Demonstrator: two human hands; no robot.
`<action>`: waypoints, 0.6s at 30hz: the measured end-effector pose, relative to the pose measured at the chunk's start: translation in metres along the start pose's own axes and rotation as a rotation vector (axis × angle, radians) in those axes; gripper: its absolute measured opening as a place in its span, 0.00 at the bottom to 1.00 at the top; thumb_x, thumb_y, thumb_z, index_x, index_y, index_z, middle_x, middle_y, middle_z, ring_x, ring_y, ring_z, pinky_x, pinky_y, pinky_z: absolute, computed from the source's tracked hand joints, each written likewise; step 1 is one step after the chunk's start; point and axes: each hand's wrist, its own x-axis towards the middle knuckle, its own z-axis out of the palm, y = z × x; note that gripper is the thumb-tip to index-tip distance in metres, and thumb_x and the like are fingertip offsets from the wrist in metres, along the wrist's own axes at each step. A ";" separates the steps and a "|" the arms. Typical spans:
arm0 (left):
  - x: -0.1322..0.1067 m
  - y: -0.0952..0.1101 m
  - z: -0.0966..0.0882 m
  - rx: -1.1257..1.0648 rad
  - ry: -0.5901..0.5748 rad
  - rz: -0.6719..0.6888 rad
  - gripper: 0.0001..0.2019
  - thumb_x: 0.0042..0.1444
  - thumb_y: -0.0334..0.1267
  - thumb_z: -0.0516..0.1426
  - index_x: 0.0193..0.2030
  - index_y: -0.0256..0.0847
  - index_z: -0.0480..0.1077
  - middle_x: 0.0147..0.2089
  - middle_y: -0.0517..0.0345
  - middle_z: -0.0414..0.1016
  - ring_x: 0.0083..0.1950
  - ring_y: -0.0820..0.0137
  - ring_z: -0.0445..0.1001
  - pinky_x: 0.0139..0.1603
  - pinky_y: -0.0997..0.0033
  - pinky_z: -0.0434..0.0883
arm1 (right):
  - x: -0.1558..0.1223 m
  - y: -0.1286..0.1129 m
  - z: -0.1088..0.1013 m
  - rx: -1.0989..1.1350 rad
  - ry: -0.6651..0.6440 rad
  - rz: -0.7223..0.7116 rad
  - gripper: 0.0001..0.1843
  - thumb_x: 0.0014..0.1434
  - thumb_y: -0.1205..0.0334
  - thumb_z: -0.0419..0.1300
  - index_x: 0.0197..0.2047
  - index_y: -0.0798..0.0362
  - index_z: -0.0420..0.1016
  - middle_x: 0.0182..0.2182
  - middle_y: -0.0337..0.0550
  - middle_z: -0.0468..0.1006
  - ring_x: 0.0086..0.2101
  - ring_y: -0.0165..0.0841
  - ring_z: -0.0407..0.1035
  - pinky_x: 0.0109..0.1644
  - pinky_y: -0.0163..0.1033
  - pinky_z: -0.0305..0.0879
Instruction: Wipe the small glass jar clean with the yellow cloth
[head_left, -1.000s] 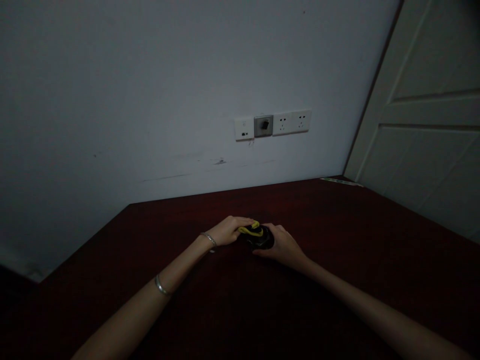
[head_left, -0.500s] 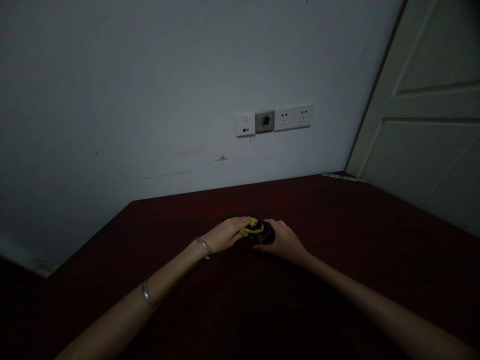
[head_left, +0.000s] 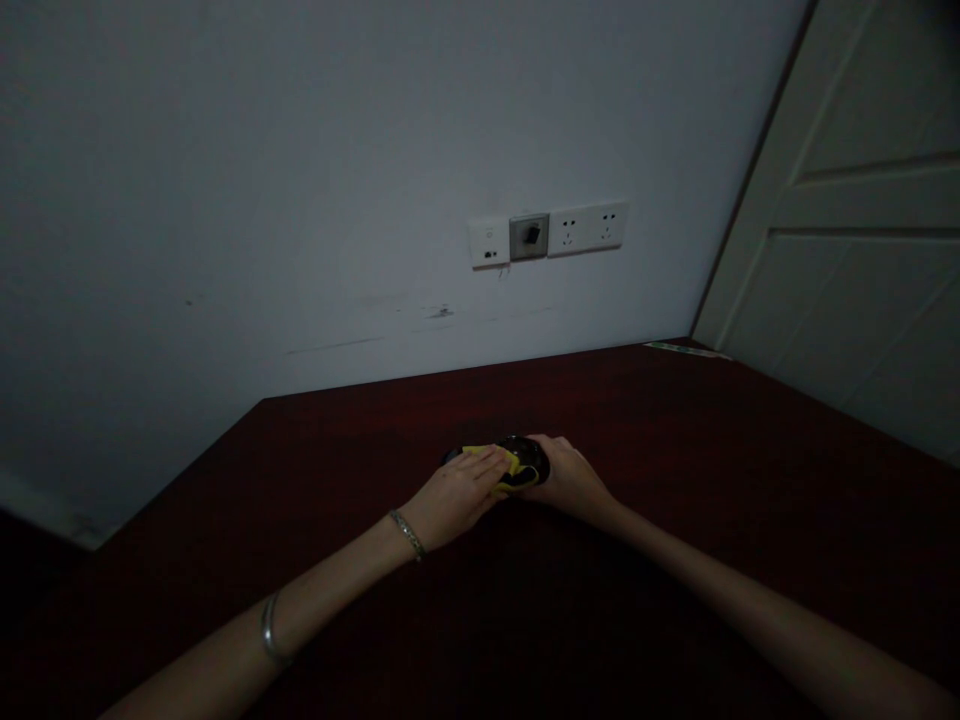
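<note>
A dark, glossy, rounded object [head_left: 534, 456] is held just above or on the dark red table [head_left: 375, 410]; its kind does not show in this dim light. My right hand [head_left: 571, 482] grips its right end, fingers on the far side and thumb hidden beneath. Over its left part lies a yellow cloth [head_left: 513, 463] with a dark patch. Pressing this cloth against the object from above is my left hand [head_left: 461, 492], its fingers close together. A dark end of the object peeks out past the left fingers.
Behind the table rises a pale wall with a row of sockets and switches [head_left: 547, 237]. A thin patterned strip [head_left: 686, 350] lies at the far right corner of the table. To the right stands a pale panelled door [head_left: 862, 240].
My left hand has moved a little nearer to me with the cloth, lying flatter over the object. More of the object's left end now shows. My right hand has barely moved.
</note>
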 end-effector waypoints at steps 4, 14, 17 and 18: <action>-0.001 0.001 -0.001 0.008 0.020 0.028 0.19 0.63 0.38 0.52 0.59 0.35 0.62 0.60 0.44 0.69 0.62 0.61 0.67 0.62 0.57 0.67 | 0.000 0.000 0.000 0.007 -0.005 -0.004 0.35 0.41 0.50 0.70 0.52 0.50 0.68 0.47 0.48 0.76 0.44 0.45 0.68 0.46 0.46 0.63; -0.014 -0.023 -0.008 -0.027 -0.087 0.202 0.22 0.64 0.33 0.49 0.64 0.36 0.55 0.64 0.43 0.63 0.67 0.62 0.59 0.66 0.54 0.60 | -0.001 0.001 -0.001 0.013 0.005 -0.008 0.36 0.42 0.46 0.69 0.52 0.51 0.69 0.46 0.49 0.76 0.44 0.45 0.68 0.47 0.48 0.64; -0.019 -0.028 -0.012 -0.185 -0.059 0.182 0.20 0.63 0.34 0.50 0.63 0.39 0.59 0.62 0.46 0.67 0.64 0.64 0.64 0.64 0.57 0.64 | -0.001 0.002 0.000 0.013 0.013 0.000 0.36 0.42 0.45 0.68 0.52 0.51 0.69 0.46 0.49 0.76 0.45 0.46 0.68 0.47 0.48 0.64; -0.020 -0.030 -0.013 -0.255 -0.026 0.139 0.19 0.64 0.35 0.50 0.61 0.40 0.61 0.60 0.47 0.69 0.62 0.65 0.66 0.63 0.59 0.66 | -0.001 0.002 0.000 0.014 0.016 0.004 0.36 0.42 0.44 0.69 0.53 0.51 0.68 0.46 0.49 0.76 0.45 0.46 0.68 0.47 0.48 0.64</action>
